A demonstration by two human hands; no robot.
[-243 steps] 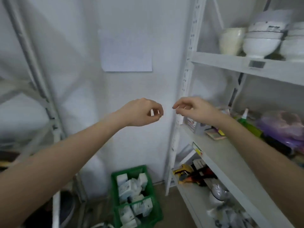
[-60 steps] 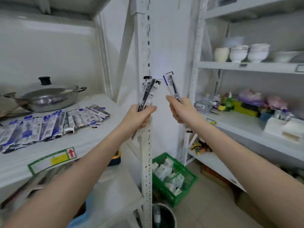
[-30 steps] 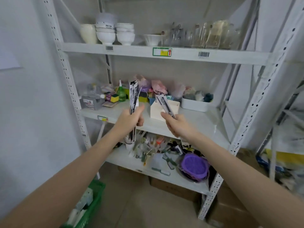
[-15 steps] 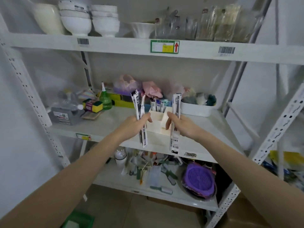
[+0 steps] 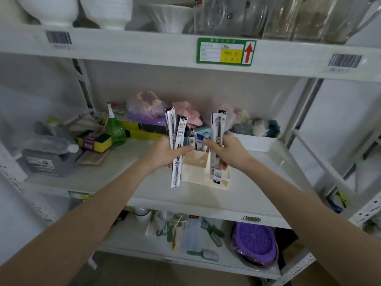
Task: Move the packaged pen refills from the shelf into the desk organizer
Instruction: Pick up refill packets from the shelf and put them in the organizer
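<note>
Much of the cream desk organizer (image 5: 201, 172) at the centre of the frame is hidden behind the two hands, so its compartments cannot be counted; only its front wall and a divider show plainly, and a few packets (image 5: 195, 138) already stand in its rear part, their print too small to read. The left hand (image 5: 165, 154) grips a small bundle of packaged pen refills (image 5: 177, 147), held upright just left of the organizer; how many packets are in the bundle is hard to tell, perhaps two or three overlapping. The right hand (image 5: 228, 152) pinches another refill packet (image 5: 216, 145) upright in front of the organizer's right side, its lower end overlapping the front wall, and whether it is inside a compartment or in front of it cannot be told. Right of centre, a white tub (image 5: 254, 142) holds soft, blurred items. At the top of the frame, white bowls (image 5: 105, 11) and clear glassware (image 5: 278, 17) are cut off by the edge. On the lower shelf (image 5: 144, 244), a purple round strainer (image 5: 254, 244) lies among tools too jumbled to make out. A green bottle (image 5: 115, 131) stands at centre left.
</note>
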